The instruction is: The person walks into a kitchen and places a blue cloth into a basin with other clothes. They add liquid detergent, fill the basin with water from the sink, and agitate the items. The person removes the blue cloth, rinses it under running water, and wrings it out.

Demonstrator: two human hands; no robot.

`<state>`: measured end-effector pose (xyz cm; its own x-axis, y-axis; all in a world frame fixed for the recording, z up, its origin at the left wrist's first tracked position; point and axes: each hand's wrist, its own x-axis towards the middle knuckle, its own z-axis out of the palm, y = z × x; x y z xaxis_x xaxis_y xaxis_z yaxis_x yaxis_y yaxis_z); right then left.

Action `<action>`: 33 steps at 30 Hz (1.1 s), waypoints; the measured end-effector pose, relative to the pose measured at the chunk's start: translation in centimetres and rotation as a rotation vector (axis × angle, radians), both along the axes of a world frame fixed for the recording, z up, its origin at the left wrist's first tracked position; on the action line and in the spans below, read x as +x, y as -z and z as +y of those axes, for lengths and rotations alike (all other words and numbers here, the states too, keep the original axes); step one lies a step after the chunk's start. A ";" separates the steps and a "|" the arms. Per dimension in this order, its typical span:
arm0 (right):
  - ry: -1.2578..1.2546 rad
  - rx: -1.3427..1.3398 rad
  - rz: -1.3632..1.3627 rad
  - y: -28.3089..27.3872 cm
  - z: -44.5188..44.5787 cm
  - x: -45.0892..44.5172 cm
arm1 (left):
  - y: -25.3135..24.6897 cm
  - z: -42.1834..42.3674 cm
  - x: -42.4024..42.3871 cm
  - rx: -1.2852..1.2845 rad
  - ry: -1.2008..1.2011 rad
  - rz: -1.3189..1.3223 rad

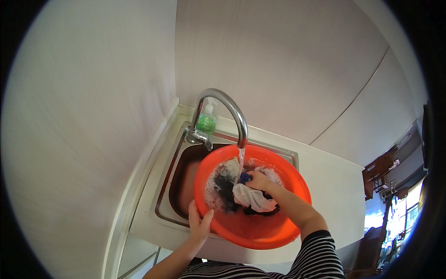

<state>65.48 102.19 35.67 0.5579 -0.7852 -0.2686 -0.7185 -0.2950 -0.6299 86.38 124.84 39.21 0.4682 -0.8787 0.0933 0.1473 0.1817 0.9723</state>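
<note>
A large orange plastic basin (pixel 258 237) rests tilted over the stainless-steel sink. Soapy water, dark fabric (pixel 224 186) and a white cloth (pixel 254 198) are inside it. Water runs from the curved chrome faucet (pixel 240 122) into the basin. My left hand (pixel 200 221) grips the basin's rim at its lower left, thumb on the near side. My right hand (pixel 258 180) reaches into the basin from the right, its fingers closed on a small dark blue item (pixel 246 178), apparently fabric, just beside the stream. The white cloth lies below this hand.
A pump bottle with green liquid (pixel 207 122) stands behind the faucet. The sink's metal rim (pixel 167 188) shows at the left, with the pale countertop (pixel 331 198) at the right. Pale wall panels rise at the left and behind. Wooden furniture (pixel 378 171) stands far right.
</note>
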 end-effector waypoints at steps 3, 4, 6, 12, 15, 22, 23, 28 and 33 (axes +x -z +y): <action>0.381 0.342 -0.183 -5.6 3.0 -1.3 | -0.5 0.1 -0.1 -0.047 -0.004 -0.001; 0.384 0.331 -0.407 -5.8 3.2 -2.3 | -0.7 0.0 -0.3 -0.060 -0.003 0.006; 0.473 0.435 -0.503 -10.2 3.8 -4.8 | -1.3 -0.5 -0.5 -0.062 0.031 0.091; 0.397 0.143 -0.736 -23.0 8.4 -5.2 | -0.7 -0.2 -0.2 -0.062 0.072 0.108; 0.295 0.030 -0.592 -24.1 9.9 -5.0 | -0.9 0.0 -0.2 -0.060 0.073 0.154; -0.105 0.484 0.150 -14.8 8.6 -4.9 | -0.7 -0.2 -0.2 -0.050 0.064 0.108; -0.130 0.333 0.132 -13.8 7.0 -4.8 | -0.6 -0.3 -0.2 -0.044 0.058 0.089; 0.026 -0.287 0.179 -4.1 -0.3 -5.0 | -0.8 -0.1 -0.3 -0.015 0.025 0.007; 0.171 0.196 0.026 2.5 -0.9 -1.2 | -1.2 0.3 -0.1 0.022 0.030 0.140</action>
<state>64.28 101.25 33.14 0.4127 -0.7989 -0.4375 -0.7640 -0.0421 -0.6438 86.23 125.17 40.40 0.4485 -0.8937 0.0092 0.2872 0.1538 0.9455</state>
